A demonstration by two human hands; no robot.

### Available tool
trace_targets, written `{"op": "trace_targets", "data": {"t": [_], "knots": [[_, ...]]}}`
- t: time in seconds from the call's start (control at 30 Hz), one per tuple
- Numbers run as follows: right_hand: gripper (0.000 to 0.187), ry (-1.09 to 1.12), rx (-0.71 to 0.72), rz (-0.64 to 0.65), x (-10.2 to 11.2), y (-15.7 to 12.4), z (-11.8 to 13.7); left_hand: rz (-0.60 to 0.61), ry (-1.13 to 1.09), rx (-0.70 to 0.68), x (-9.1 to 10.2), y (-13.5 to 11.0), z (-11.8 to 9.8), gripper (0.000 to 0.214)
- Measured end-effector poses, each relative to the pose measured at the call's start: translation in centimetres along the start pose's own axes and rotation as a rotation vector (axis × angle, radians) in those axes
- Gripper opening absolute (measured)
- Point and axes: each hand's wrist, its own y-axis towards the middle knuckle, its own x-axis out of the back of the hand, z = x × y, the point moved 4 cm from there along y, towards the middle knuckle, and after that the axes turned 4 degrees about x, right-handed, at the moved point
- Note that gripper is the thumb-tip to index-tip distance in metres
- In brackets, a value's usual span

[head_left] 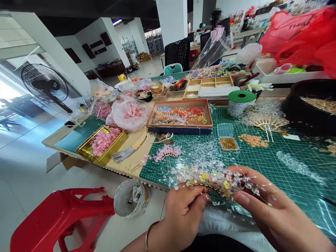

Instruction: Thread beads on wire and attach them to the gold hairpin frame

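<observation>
Between my two hands, over the front edge of the table, is a beaded flower hair comb [210,176] with yellow, pink and white blossoms and clear beads on wires. My left hand [185,206] pinches its lower left side, thumb and fingers closed. At the other end, my right hand [265,199] grips the beaded sprays between thumb and fingers. Just beyond lie loose clear beads [207,150] on the green cutting mat [286,140]. A pink flower comb [168,152] rests to the left, and a small box of gold beads [229,144] stands farther back.
A tray of beaded stems [181,117], a gold tin of pink flowers [105,140] and a green wire spool [241,99] stand on the table. A large black bowl [309,105] is at right. Below are a red stool [60,213] and a white bucket [128,201].
</observation>
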Motion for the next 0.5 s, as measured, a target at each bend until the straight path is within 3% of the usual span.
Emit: {"op": "trace_targets", "data": {"t": [0.3, 0.5], "knots": [[0.054, -0.253, 0.232, -0.004, 1.3, 0.1, -0.8, 0.051, 0.049, -0.037, -0.3, -0.1, 0.1, 0.021], [0.041, -0.286, 0.242, 0.001, 1.3, -0.4, -0.7, 0.1, 0.059, -0.051, -0.5, 0.0, -0.1, 0.025]]}}
